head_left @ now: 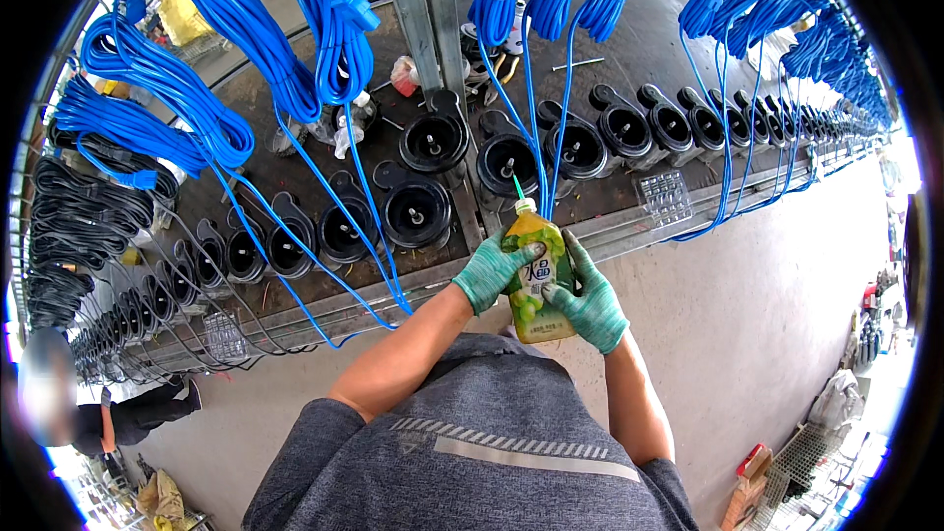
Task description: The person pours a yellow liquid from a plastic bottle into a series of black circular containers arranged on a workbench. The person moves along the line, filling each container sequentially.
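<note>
Between my two green-gloved hands is a plastic bottle (539, 320) with a yellow-green label and a thin green nozzle. My left hand (491, 270) wraps its left side, thumb across the front. My right hand (590, 303) grips it from the right, lower down. The bottle tilts away from me, and its nozzle tip reaches over a round black housing (506, 165) with a metal shaft at its centre. Whether liquid comes out is too small to tell. Similar black housings (416, 214) stand in a long row along the bench on both sides.
Bundles of blue cable (344, 34) hang above the bench (629, 34), their leads running down across its front rail. Black cable bundles (84, 206) hang at far left. A metal post (423, 20) rises mid-bench. Clear plastic trays (665, 197) sit by the rail. Another person (118, 418) is at lower left.
</note>
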The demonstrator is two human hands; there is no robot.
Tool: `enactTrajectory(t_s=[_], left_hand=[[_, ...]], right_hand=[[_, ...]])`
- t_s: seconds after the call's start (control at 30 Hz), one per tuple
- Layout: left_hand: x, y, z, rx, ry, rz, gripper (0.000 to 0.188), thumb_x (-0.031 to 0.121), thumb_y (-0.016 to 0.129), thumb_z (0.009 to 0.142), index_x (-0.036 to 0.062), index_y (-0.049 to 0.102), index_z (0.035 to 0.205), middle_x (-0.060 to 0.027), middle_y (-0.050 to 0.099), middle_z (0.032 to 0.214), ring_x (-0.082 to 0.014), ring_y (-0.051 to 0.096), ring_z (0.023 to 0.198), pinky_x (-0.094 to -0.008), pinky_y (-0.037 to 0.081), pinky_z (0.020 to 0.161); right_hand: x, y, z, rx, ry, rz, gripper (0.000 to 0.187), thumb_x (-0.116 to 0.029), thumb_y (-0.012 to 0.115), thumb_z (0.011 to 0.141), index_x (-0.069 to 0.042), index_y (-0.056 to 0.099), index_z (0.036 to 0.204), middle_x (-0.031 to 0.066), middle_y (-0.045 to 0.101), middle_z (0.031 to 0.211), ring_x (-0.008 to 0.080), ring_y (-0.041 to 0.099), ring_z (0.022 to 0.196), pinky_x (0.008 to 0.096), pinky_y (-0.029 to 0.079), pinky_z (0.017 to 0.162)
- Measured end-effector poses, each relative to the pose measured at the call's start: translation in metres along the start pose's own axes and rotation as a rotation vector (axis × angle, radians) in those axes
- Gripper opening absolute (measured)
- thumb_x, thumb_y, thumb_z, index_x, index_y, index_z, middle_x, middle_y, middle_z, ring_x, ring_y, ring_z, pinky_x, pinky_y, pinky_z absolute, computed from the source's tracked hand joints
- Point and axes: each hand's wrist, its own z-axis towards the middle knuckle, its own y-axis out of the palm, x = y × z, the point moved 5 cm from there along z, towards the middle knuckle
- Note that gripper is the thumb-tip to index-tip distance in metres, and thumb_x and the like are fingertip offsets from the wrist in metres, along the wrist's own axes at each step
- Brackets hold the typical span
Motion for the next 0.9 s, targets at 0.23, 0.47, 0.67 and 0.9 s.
enactTrajectory(t_s=[0.23,0.47,0.67,0.9], left_hand=[[-0.003,0.004,0.013,-0.052,0.074,0.027,0.060,0.009,0.081,0.093,0.0073,0.053,0.146,-0.0076,0.069,0.131,-0.0197,0.069,0.117,-0.0369,0.060,0.099],[0.009,0.055,0.035,-0.164,0.079,0.092,0.065,0.012,0.082,0.093,0.0073,0.048,0.149,-0.0076,0.067,0.135,-0.0180,0.067,0.120,-0.0365,0.059,0.101],[-0.001,0.080,0.063,-0.115,0.023,0.126,0.055,0.014,0.080,0.095,0.0050,0.056,0.143,-0.0059,0.070,0.129,-0.0163,0.069,0.113,-0.0332,0.059,0.098],[-0.010,0.088,0.080,-0.085,0.006,0.040,0.043,0.018,0.074,0.100,0.0047,0.062,0.138,-0.0068,0.073,0.123,-0.0182,0.073,0.107,-0.0340,0.061,0.093]], right_hand=[[0.012,-0.010,0.003,-0.037,-0.074,0.014,0.097,0.000,0.073,0.088,-0.016,0.023,0.170,0.0107,0.063,0.142,0.0156,0.063,0.122,0.0322,0.053,0.105],[0.019,-0.051,-0.001,0.043,-0.135,0.101,0.096,0.002,0.070,0.087,-0.016,0.023,0.170,0.0135,0.059,0.149,0.0175,0.061,0.126,0.0342,0.052,0.107],[0.009,-0.087,0.004,0.083,-0.079,0.091,0.094,0.003,0.069,0.088,-0.016,0.026,0.169,0.0126,0.060,0.147,0.0157,0.062,0.123,0.0329,0.053,0.106],[-0.004,-0.108,0.021,0.021,-0.037,0.036,0.093,-0.003,0.074,0.091,-0.013,0.025,0.169,0.0121,0.065,0.139,0.0145,0.062,0.119,0.0302,0.052,0.104]])
